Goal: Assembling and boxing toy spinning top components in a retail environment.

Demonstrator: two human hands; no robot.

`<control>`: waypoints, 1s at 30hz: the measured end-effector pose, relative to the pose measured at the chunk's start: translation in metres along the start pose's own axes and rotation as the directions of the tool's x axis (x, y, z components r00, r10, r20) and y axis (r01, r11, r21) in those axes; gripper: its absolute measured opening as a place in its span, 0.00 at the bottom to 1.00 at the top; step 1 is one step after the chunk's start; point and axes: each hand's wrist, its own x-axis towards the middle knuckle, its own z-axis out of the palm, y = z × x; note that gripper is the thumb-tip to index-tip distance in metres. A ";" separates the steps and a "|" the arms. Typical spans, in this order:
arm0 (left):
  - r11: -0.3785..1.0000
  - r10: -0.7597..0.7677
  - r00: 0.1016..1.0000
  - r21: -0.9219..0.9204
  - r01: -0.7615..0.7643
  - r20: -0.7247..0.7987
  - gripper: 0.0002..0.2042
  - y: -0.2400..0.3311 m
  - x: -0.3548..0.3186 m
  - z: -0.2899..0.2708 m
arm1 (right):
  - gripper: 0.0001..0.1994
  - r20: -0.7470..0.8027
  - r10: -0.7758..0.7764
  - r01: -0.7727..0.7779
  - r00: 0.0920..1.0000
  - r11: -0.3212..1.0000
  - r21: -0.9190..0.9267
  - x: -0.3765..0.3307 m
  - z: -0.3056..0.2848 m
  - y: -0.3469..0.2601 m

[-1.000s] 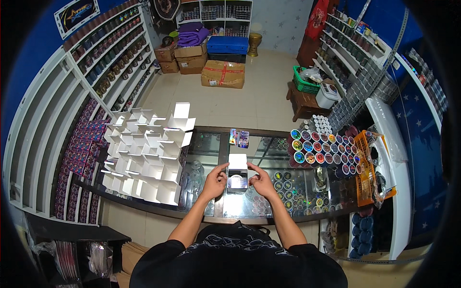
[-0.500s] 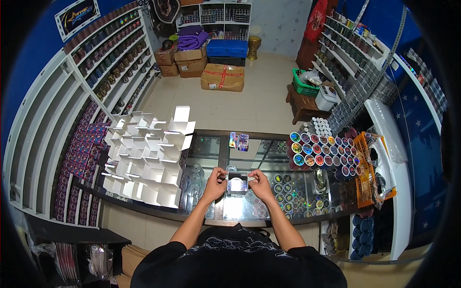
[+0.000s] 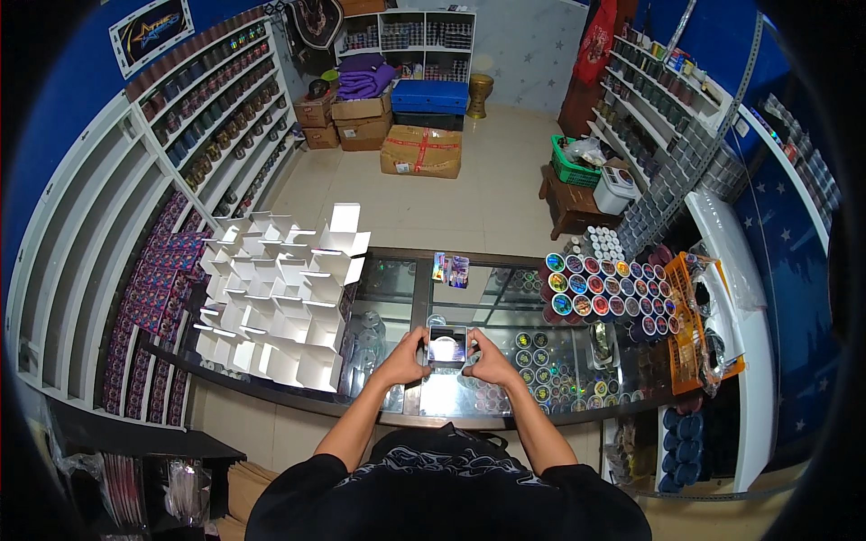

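Observation:
A small dark square box (image 3: pixel 447 346) is held upright between my two hands over the glass counter (image 3: pixel 397 410). A bright, whitish patch shows on its upper face; whether this is the inside or a reflection I cannot tell. My left hand (image 3: pixel 405 359) presses the box's left side, thumb toward me and fingers beyond. On the opposite side my right hand (image 3: pixel 490 359) grips it the same way. To the left stand several open white cartons (image 3: pixel 307 316) in a tight block. Several round tubs with shiny coloured lids (image 3: pixel 596 285) stand in rows to the right.
Shiny printed cards (image 3: pixel 450 270) lie near the counter's far edge. An orange basket (image 3: pixel 690 316) stands at the counter's right end. Patterned boxes (image 3: pixel 162 288) are stacked at the left beside white shelving (image 3: pixel 86 225). A taped brown carton (image 3: pixel 420 151) sits on the floor beyond.
Both hands have slid from the box's far corners down along its sides and now clasp it with the thumbs nearer me. The whole view has shifted slightly.

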 end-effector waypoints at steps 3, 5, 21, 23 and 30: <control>1.000 0.012 0.999 0.023 -0.013 0.031 0.26 0.001 0.002 0.000 | 0.26 0.014 -0.055 0.056 0.998 0.992 -0.112 -0.002 -0.002 -0.001; 1.000 0.024 0.999 0.014 -0.024 0.024 0.27 -0.009 0.003 0.001 | 0.26 -0.010 -0.062 0.060 0.998 0.990 -0.127 -0.003 0.001 -0.003; 0.998 -0.025 0.996 -0.060 0.030 0.082 0.28 -0.008 0.004 0.001 | 0.25 -0.027 -0.001 -0.002 1.000 0.990 -0.138 -0.007 0.004 -0.014; 0.999 -0.016 0.997 -0.042 0.019 0.075 0.29 -0.005 0.004 0.001 | 0.25 -0.025 0.009 -0.012 1.000 0.989 -0.146 -0.006 0.002 -0.011; 0.998 0.002 0.998 -0.067 0.002 0.057 0.27 -0.007 0.001 0.000 | 0.26 -0.056 -0.036 0.025 0.998 0.984 -0.176 -0.006 0.005 -0.012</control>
